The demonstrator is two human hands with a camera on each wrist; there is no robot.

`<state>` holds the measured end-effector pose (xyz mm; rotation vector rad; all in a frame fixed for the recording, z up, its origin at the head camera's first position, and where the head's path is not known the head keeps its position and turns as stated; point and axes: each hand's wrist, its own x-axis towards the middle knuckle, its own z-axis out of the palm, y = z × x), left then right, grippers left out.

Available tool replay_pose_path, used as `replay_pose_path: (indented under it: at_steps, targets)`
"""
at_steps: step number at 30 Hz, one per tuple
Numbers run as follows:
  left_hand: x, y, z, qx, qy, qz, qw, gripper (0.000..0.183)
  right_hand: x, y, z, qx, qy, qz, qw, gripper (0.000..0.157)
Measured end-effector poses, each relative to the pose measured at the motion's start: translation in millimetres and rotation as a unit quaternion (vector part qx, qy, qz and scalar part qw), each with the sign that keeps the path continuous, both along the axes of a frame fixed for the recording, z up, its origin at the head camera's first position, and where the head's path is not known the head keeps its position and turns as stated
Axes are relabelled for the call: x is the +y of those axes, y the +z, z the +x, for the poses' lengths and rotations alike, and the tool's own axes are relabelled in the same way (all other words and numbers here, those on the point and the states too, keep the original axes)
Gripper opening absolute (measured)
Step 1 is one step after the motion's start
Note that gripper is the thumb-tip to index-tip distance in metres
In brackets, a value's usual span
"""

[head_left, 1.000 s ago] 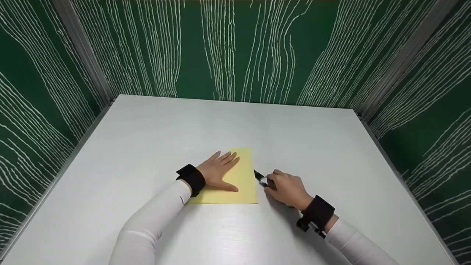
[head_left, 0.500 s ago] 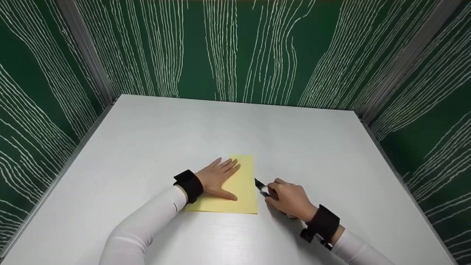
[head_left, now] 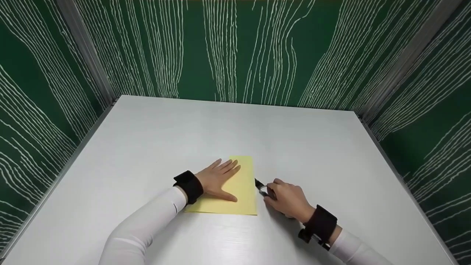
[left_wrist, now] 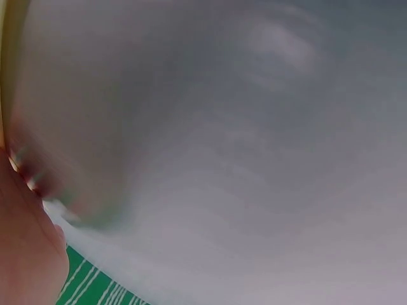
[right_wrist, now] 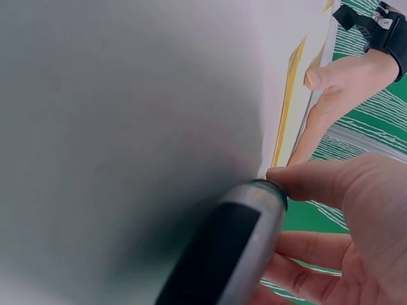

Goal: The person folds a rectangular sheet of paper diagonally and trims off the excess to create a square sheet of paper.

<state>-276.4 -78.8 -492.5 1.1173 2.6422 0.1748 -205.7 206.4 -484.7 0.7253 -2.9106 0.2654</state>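
Observation:
A yellow paper (head_left: 245, 187) lies on the white table, with more than one layer showing along its near edge. My left hand (head_left: 216, 180) rests flat on it, fingers and thumb spread. Just right of the paper, my right hand (head_left: 290, 197) grips a slim black-and-silver tool (head_left: 259, 184), its dark end right at the paper's right edge. The right wrist view shows the tool's thick silver and black body (right_wrist: 245, 238) with thumb and fingers around it; I cannot tell its exact kind. In the left wrist view, only part of the left hand (left_wrist: 28, 238) shows, at the lower left.
The white table (head_left: 235, 125) stretches out on all sides of the paper. Green walls (head_left: 243, 51) with wavy white lines stand behind it and at both sides, with grey posts (head_left: 408, 59) at the corners. Black bands (head_left: 189, 186) wrap both wrists.
Over the first half second the paper and both hands shifted a little toward my body, the tool staying beside the paper's edge. Since then they have hardly moved.

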Motion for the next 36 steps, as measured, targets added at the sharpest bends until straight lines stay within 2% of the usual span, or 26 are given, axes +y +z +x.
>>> replay_pose_path:
  at_steps: [8,17,23,30,36]
  targets:
    - [0.6,-3.1,-2.1,0.002,0.001,-0.007,1.0,0.111,-5.7,1.8,-10.3,-0.02,-0.027,-0.014,0.999,0.021]
    - [-0.5,0.6,-0.5,-0.003,-0.003,0.004,1.0,0.111,-8.9,2.2,-27.6,-0.021,-0.033,-0.018,0.999,0.02]
    - [-0.8,-4.5,-2.0,0.001,-0.003,0.004,1.0,0.112,-11.1,2.6,-39.8,-0.027,-0.042,-0.01,0.999,0.021]
    - [-1.1,-9.4,-4.5,0.007,-0.004,0.011,0.9999,0.112,-11.5,1.3,-50.5,-0.005,-0.04,-0.009,0.999,0.02]
    - [-1.1,-11.1,-4.9,0.005,-0.003,0.006,1.0,0.113,-12.6,-0.1,-60.4,-0.004,-0.054,-0.007,0.999,0.02]
